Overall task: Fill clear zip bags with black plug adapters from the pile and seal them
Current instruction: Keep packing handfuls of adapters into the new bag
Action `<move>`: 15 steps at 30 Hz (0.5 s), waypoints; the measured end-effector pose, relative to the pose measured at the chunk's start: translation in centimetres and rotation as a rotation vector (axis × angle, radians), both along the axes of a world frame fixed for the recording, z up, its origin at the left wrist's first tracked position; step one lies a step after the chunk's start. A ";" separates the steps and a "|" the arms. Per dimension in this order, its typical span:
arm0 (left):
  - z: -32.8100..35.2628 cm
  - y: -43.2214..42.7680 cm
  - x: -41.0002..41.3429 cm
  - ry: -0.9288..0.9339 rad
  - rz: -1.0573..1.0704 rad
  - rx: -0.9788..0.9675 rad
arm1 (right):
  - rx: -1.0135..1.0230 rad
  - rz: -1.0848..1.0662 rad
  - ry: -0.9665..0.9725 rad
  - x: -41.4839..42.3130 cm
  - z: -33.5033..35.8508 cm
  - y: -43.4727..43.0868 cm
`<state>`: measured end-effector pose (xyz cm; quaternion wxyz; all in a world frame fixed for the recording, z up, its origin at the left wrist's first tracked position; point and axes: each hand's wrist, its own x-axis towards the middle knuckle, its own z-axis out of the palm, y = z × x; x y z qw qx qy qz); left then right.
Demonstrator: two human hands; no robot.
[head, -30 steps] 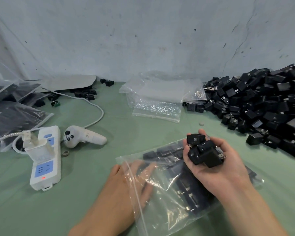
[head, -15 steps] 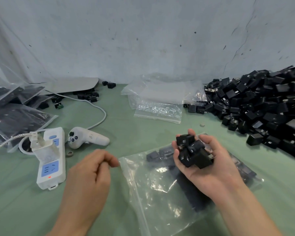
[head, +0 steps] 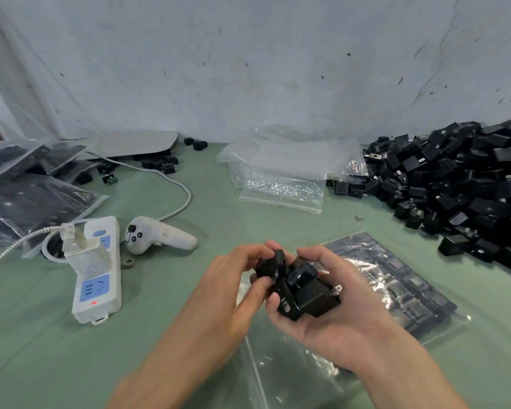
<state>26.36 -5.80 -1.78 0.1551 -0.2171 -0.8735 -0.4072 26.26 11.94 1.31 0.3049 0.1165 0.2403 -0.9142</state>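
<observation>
While the right hand [head: 337, 326] lies palm up and its curled fingers cup a handful of black adapters [head: 307, 293], the left hand [head: 227, 293] pinches the top adapter [head: 270, 265] of it between thumb and fingers. Both hands are above a clear zip bag [head: 396, 278], which lies on the green table [head: 42, 349] with adapters inside. The big pile [head: 460, 184] is at the right, well apart from a white power strip [head: 98, 278].

black adapters [head: 306, 290] held, part-filled zip bag [head: 401, 278] flat
</observation>
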 end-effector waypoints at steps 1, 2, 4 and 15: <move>0.0 0.1 0.0 -0.001 0.022 0.033 | -0.018 0.007 0.004 0.1 0.0 -0.1; 0.2 0.2 0.1 -0.010 0.043 0.085 | -0.040 0.013 0.007 0.2 0.1 -0.3; 0.8 0.2 0.1 -0.035 0.085 0.227 | -0.074 0.013 -0.005 0.3 0.3 -0.6; -1.4 -4.2 2.6 -0.333 0.505 -0.126 | -0.140 -0.419 -0.110 -1.3 0.7 2.3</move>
